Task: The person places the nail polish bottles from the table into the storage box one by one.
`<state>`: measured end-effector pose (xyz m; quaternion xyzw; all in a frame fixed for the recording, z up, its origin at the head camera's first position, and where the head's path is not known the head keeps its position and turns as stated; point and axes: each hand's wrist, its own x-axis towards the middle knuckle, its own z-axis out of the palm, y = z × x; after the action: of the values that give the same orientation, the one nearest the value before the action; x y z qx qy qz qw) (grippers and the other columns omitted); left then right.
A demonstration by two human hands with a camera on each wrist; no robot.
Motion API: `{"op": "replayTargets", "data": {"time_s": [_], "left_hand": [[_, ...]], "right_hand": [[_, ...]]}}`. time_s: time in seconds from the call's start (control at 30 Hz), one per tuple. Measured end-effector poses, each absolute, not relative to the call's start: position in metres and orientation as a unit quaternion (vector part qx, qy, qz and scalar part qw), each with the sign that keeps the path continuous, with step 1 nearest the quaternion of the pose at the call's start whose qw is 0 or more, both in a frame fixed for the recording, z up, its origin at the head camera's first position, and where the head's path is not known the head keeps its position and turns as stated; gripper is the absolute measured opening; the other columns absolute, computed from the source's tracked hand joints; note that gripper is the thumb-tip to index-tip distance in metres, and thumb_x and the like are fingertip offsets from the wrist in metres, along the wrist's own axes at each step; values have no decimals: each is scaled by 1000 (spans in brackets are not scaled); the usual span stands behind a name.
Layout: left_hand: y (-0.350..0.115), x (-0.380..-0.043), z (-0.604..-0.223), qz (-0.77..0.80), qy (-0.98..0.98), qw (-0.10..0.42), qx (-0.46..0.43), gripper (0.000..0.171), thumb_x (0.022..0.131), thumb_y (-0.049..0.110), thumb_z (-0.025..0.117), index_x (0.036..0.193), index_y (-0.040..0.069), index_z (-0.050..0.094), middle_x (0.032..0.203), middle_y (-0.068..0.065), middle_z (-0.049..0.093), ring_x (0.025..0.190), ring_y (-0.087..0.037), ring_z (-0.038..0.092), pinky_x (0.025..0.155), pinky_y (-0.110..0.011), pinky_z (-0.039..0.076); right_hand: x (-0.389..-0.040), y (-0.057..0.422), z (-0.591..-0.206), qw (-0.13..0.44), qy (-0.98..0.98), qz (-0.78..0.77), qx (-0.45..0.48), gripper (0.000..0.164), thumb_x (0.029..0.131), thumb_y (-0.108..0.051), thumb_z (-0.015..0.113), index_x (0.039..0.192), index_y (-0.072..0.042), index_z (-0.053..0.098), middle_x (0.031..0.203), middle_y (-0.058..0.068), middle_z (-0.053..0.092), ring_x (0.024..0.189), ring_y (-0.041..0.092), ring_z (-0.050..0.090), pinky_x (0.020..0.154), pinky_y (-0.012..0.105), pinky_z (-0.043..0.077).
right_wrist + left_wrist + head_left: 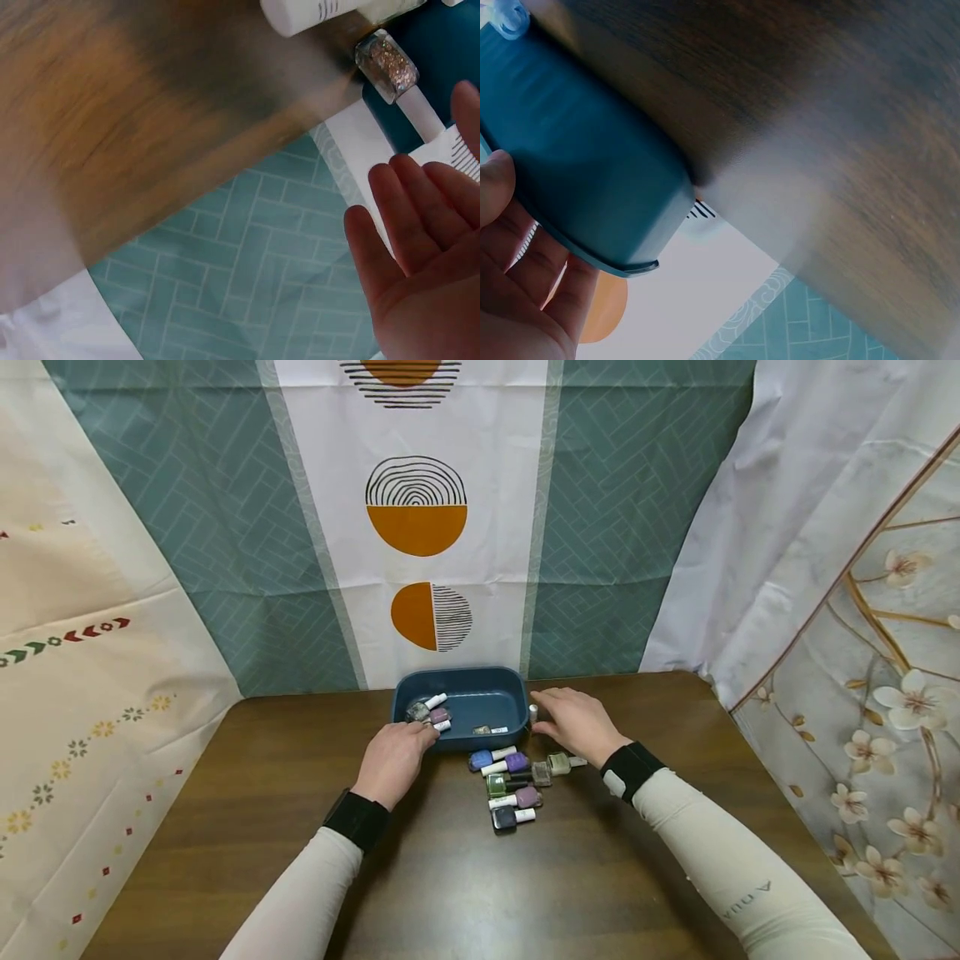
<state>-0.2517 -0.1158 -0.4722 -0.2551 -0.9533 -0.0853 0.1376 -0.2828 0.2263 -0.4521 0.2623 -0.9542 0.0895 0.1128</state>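
Observation:
My left hand (395, 762) grips the front left corner of a dark blue plastic bin (498, 672). In the left wrist view its thumb is at the outer wall and the fingers pass behind the rim. At the bin's right end, a glitter nail polish bottle (387, 66) with a white cap (533, 713) stands upright. Around that cap hovers my right hand (576, 722), thumb and fingers spread apart, holding nothing. Inside the bin lie a mauve nail polish bottle (439, 716), a dark one (417, 711) and a small glittery one (482, 729).
Several nail polish bottles lie before the bin, among them a blue one (481, 761), a purple one (517, 762), a pale green one (558, 764) and a dark grey one (504, 818). A patterned curtain (480, 527) hangs behind the wooden table (247, 827).

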Motion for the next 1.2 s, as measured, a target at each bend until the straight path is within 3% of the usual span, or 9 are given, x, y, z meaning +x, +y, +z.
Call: {"op": "replayTargets", "data": {"time_s": [0.33, 0.53, 0.87, 1.2], "left_hand": [[-118, -252, -475, -80, -946, 158, -270, 20, 104, 2, 75, 121, 10, 82, 113, -6, 81, 101, -26, 74, 105, -47, 59], [-118, -251, -476, -76, -950, 151, -264, 21, 103, 2, 76, 121, 10, 82, 114, -6, 81, 101, -26, 73, 106, -46, 58], [-118, -250, -474, -74, -950, 150, -263, 21, 104, 3, 75, 122, 11, 83, 114, -5, 81, 102, -26, 73, 106, -45, 58], [-118, -251, -476, -77, -948, 157, -265, 21, 104, 3, 76, 123, 11, 83, 115, -5, 81, 103, -26, 73, 106, -46, 58]], "right_hand": [[-286, 215, -457, 127, -961, 84, 232, 36, 99, -24, 87, 128, -3, 78, 114, 10, 81, 103, 31, 78, 84, 50, 65], [-289, 212, -462, 133, -960, 86, 232, 23, 98, -21, 88, 116, -8, 81, 104, 5, 79, 95, 27, 77, 77, 48, 65], [-290, 209, -461, 152, -957, 94, 229, 19, 97, -20, 88, 110, -7, 82, 97, 4, 77, 88, 24, 76, 72, 46, 64], [-291, 207, -463, 159, -956, 90, 231, 12, 98, -19, 87, 95, -11, 79, 83, 0, 69, 78, 21, 71, 65, 43, 60]]}}
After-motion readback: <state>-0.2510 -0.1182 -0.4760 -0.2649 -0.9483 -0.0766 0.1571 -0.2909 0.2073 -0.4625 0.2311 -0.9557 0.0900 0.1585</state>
